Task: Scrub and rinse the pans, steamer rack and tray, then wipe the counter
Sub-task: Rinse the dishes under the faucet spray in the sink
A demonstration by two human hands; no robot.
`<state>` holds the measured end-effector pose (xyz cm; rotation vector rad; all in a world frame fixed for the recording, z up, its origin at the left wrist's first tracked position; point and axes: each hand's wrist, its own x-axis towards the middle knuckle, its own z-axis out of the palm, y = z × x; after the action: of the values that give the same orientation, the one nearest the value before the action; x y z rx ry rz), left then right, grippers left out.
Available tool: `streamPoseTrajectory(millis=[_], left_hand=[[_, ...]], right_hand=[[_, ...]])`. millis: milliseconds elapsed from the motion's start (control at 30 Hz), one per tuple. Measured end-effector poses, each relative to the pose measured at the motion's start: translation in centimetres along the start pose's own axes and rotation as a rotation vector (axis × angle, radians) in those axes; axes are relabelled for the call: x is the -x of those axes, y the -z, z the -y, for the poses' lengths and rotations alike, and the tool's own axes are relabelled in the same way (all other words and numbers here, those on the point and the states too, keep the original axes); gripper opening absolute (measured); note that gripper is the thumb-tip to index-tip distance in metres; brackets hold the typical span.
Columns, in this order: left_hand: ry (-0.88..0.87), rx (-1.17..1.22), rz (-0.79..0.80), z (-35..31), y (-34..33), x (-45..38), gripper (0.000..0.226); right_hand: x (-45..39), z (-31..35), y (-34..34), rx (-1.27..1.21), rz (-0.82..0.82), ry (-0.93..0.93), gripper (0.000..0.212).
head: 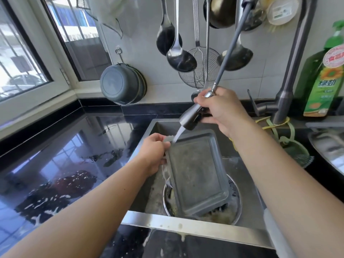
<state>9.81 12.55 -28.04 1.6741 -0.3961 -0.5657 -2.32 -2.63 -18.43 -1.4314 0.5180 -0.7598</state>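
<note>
Currently rinsing tray (197, 174) | my left hand (154, 155) grips its far-left rim, tilted over sink (186, 227) | my right hand (221, 110) grips sprayer (191, 120) | sweep stream far-to-near, draining downward.

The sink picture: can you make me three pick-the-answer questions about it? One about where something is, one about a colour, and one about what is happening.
1. Where is the grey rectangular metal tray?
A. hanging on the wall
B. tilted over the steel sink
C. flat on the counter

2. What colour is the tall dish soap bottle?
A. green
B. red
C. blue

3. What is the pull-out grey spray head doing?
A. lying in the sink
B. switched off
C. pouring water on the tray

Answers:
1 B: the left hand holds the tray by its upper left edge, slanted above a round steel pan in the sink.
2 A: the bottle by the tap is green with a sunflower label.
3 C: the right hand grips the spray head, and a white stream hits the tray's top corner.
</note>
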Motion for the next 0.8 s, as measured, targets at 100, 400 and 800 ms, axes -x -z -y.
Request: streamPoseTrajectory(millis=[100, 400, 800], left_hand=[[-0.034, -0.01, -0.032, -0.4, -0.5, 0.1, 0.014], [-0.185, -0.194, -0.103, -0.4, -1.8, 0.6, 0.009], [-0.151, -0.189, -0.171, -1.0, -0.8, 0.9, 0.01]], right_hand=[[0.1, 0.2, 0.0, 0.001, 0.043, 0.002, 0.006], [0.1, -0.1, -0.5, 0.007, 0.002, 0.047, 0.009], [-1.2, -0.8, 4.6, 0.491, -0.23, 0.122, 0.006]])
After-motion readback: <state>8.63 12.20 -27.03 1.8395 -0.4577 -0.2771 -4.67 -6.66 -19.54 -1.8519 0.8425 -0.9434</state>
